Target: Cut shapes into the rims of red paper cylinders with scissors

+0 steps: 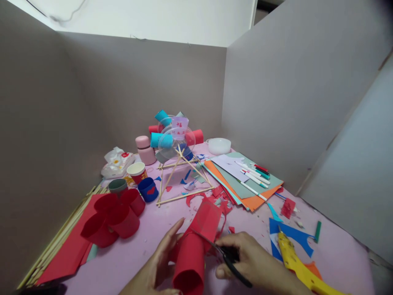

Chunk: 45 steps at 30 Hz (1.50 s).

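Note:
Low in the middle of the head view, my left hand (161, 252) is wrapped round the side of a red paper cylinder (189, 254). The cylinder's open end faces me. A loose flap of red paper (207, 217) stretches away from its far end. My right hand (253, 256) grips a pair of black-handled scissors (235, 268), with the blades lying across the paper where flap and cylinder meet. Torn red paper scraps (225, 207) lie just beyond. Whether the blades are fully closed cannot be made out.
Several red cups (124, 221) and a blue cup (148, 189) stand left. A wooden-stick frame (186, 196) is ahead, with a wheel-like model (176, 135) behind. Coloured paper sheets (264, 194) with pens lie right. A yellow glue gun (294, 262) rests near my right arm.

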Each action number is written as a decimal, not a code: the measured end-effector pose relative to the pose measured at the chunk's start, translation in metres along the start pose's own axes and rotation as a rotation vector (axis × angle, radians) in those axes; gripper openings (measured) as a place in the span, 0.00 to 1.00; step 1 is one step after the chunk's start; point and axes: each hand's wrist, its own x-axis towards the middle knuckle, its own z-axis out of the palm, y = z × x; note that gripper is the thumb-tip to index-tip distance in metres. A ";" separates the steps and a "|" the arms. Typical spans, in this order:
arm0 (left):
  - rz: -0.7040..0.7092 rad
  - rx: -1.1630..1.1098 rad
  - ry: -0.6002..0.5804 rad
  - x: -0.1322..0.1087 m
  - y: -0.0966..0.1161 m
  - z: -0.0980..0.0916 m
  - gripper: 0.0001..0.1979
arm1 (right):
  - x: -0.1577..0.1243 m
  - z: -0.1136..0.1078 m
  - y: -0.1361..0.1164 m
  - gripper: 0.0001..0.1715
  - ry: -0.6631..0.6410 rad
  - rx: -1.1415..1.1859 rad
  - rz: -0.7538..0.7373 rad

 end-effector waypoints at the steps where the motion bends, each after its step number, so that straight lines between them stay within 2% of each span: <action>1: -0.005 -0.025 -0.006 0.001 -0.002 0.002 0.52 | 0.000 0.000 0.000 0.10 0.000 0.003 0.008; 5: -0.008 -0.074 -0.021 0.002 -0.006 0.005 0.53 | 0.000 0.002 0.001 0.12 -0.001 0.020 0.022; 13: -0.003 -0.031 -0.098 0.003 -0.013 -0.003 0.55 | 0.004 0.003 0.009 0.15 0.001 0.012 0.008; 20: -0.045 -0.037 -0.071 0.005 -0.016 -0.005 0.56 | 0.005 0.004 0.009 0.21 -0.005 0.116 0.015; 23: -0.018 -0.044 -0.034 0.007 -0.014 -0.006 0.56 | 0.009 0.005 0.008 0.21 0.072 0.261 -0.003; 26: 0.040 -0.141 0.013 0.013 -0.016 -0.003 0.56 | 0.013 0.010 0.009 0.28 0.157 0.451 -0.030; 29: 0.079 -0.197 0.063 0.018 -0.017 0.007 0.57 | 0.015 0.021 0.008 0.40 0.172 0.602 -0.103; 32: 0.101 -0.234 0.129 0.020 -0.017 0.021 0.55 | 0.014 0.034 0.002 0.48 0.188 0.652 -0.157; 35: 0.066 -0.266 0.173 0.021 -0.022 0.033 0.50 | 0.013 0.043 -0.002 0.52 0.218 0.694 -0.134; 37: 0.061 -0.206 0.171 0.022 -0.027 0.036 0.50 | 0.013 0.044 -0.002 0.50 0.244 0.692 -0.119; 40: 0.149 -0.025 0.176 0.021 -0.034 0.033 0.57 | 0.014 0.042 0.002 0.44 0.274 0.659 -0.139; 42: 0.255 0.260 0.210 0.019 -0.035 0.030 0.58 | 0.015 0.040 0.004 0.42 0.286 0.645 -0.136; 45: 0.378 0.708 0.233 0.015 -0.033 0.027 0.50 | 0.015 0.040 0.005 0.45 0.255 0.657 -0.106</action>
